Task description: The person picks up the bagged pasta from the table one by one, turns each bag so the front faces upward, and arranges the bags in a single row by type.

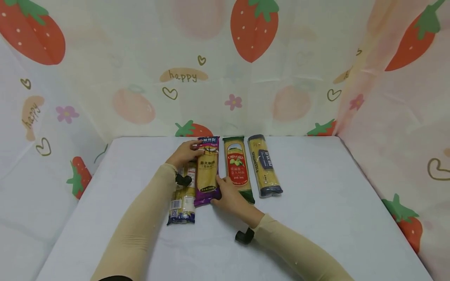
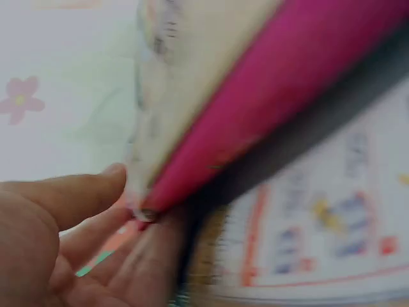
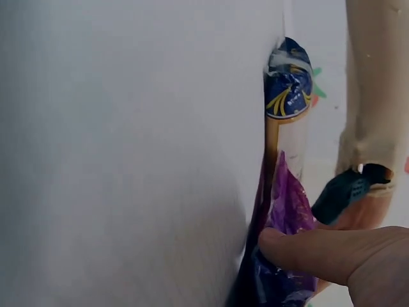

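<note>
A purple-edged packet of spaghetti (image 1: 207, 168) is held between both hands. My left hand (image 1: 184, 153) pinches its upper left edge; in the left wrist view the thumb (image 2: 89, 195) is on one side of the blurred packet's pink edge (image 2: 236, 109) and fingers are on the other. At the lower right edge, my right hand (image 1: 233, 198) grips it, and the right wrist view shows the thumb (image 3: 307, 249) on the crinkled purple end (image 3: 294, 198). Another spaghetti packet (image 1: 182, 212), blue-ended with a barcode, lies directly left, partly hidden under the left wrist.
Right of the hands lie a green-ended spaghetti packet with a red label (image 1: 237, 164) and a navy-ended one (image 1: 263, 166), slightly tilted. All are on a white-covered table (image 1: 316, 218). A strawberry-print curtain (image 1: 218, 97) stands behind and at both sides.
</note>
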{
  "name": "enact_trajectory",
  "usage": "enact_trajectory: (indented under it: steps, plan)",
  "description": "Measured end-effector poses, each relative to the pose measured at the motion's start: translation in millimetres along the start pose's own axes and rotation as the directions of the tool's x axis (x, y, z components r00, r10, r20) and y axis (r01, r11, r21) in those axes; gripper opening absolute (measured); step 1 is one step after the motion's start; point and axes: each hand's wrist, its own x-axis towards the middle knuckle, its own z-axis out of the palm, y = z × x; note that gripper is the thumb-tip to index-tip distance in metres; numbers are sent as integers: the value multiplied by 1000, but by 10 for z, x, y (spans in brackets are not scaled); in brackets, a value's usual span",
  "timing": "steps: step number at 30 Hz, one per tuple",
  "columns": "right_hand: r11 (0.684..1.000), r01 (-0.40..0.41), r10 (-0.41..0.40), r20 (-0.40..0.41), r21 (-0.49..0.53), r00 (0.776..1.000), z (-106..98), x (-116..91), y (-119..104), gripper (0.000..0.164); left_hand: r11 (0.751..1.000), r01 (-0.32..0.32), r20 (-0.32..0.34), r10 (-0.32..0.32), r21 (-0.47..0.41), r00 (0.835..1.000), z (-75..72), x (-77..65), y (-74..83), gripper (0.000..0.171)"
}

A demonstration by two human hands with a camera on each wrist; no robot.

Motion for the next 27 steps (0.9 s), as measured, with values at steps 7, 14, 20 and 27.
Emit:
enact_trajectory:
  steps: [7,14,20,27]
  plan:
    - [998,20,-19,22,-58,1000,5,-138,-72,94,992,-65,34,61,108,998,-107,-135,121,53]
    - [991,33,-31,20,-131,999,-38,-243,-180,95,961,-175,35,172,216,985,-327,-188,58,50]
    - [965,115,-114,17,-236,993,-15,-325,-252,91,955,-174,-10,182,240,983,-489,-246,-153,50]
    - [922,268,-270,32,-279,962,64,-378,-318,86,941,-95,31,89,326,995,-503,-299,-282,64]
